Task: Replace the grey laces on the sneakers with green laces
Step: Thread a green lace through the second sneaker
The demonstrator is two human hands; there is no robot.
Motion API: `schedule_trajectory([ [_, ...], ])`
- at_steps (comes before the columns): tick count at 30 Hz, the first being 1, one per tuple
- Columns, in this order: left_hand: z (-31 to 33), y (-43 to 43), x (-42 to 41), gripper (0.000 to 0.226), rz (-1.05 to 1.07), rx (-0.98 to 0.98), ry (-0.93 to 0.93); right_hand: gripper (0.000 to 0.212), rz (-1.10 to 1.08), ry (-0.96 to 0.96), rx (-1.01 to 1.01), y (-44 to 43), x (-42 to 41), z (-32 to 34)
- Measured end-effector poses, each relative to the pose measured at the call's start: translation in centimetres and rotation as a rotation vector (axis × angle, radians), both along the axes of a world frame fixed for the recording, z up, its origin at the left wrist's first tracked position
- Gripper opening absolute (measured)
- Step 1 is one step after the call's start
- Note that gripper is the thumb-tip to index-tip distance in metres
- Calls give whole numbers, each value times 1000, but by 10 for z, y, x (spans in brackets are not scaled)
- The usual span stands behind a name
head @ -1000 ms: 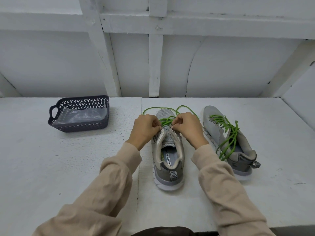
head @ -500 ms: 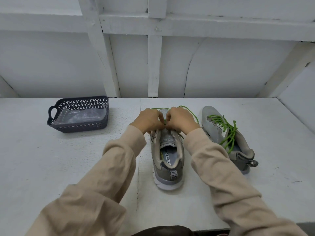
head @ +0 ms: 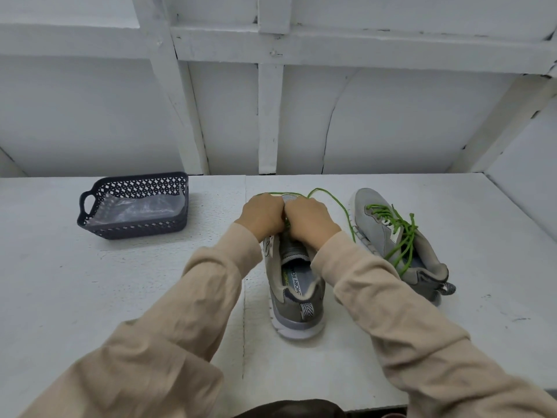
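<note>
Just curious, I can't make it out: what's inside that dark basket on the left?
The basket holds crumpled clear plastic. Anything under or within the plastic is hidden by its folds and the basket's near wall.

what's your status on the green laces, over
Left hand and right hand both gripping the green lace over the near sneaker. Right sneaker already laced green. Basket off left, nothing in the way.

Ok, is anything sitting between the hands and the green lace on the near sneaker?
Nothing visible does. The left hand and right hand are both on the green lace over the front of the near sneaker. The laced sneaker lies to the right, the basket far left, both apart from the hands.
</note>
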State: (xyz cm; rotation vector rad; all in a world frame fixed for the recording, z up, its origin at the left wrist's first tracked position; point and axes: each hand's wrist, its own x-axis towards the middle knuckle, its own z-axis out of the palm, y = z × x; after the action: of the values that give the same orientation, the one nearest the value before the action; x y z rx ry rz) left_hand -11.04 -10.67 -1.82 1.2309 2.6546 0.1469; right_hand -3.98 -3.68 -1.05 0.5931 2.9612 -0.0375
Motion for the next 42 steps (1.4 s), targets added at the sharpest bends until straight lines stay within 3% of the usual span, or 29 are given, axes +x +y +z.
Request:
schedule_trajectory([
  [7, -9, -9, -3, 24, 33, 123, -34, 27, -28, 22, -6, 4, 4, -1],
  [10, -24, -12, -6, 19, 62, 291, -106, 10, -95, 119, -149, 14, 6, -7],
  [13, -41, -16, -3, 10, 107, 565, -219, 16, -225, 364, -512, 26, 9, -25],
  [16, -56, -20, 3, 12, 127, 858, -375, 20, -379, 688, -1086, 27, 18, -39],
  [18, -63, -21, 6, 13, 149, 1007, -507, 20, -402, 762, -1357, 26, 23, -43],
  [19, -64, -21, 6, 14, 156, 1059, -569, 19, -396, 763, -1397, 27, 24, -44],
  [23, -67, -22, 0, 20, 151, 1122, -719, 19, -357, 709, -1361, 34, 21, -42],
  [27, -62, -24, -12, 32, 125, 1094, -897, 32, -234, 607, -1385, 41, 21, -35],
  [29, -58, -25, -18, 37, 105, 1045, -919, 34, -165, 552, -1351, 43, 21, -30],
  [32, -56, -23, -24, 41, 69, 978, -917, 18, -136, 491, -1288, 47, 20, -25],
  [36, -57, -23, -26, 32, 35, 943, -909, 13, -174, 496, -1197, 44, 16, -28],
  [42, -64, -21, -15, 37, 52, 915, -924, 25, -181, 600, -1093, 40, 10, -37],
])
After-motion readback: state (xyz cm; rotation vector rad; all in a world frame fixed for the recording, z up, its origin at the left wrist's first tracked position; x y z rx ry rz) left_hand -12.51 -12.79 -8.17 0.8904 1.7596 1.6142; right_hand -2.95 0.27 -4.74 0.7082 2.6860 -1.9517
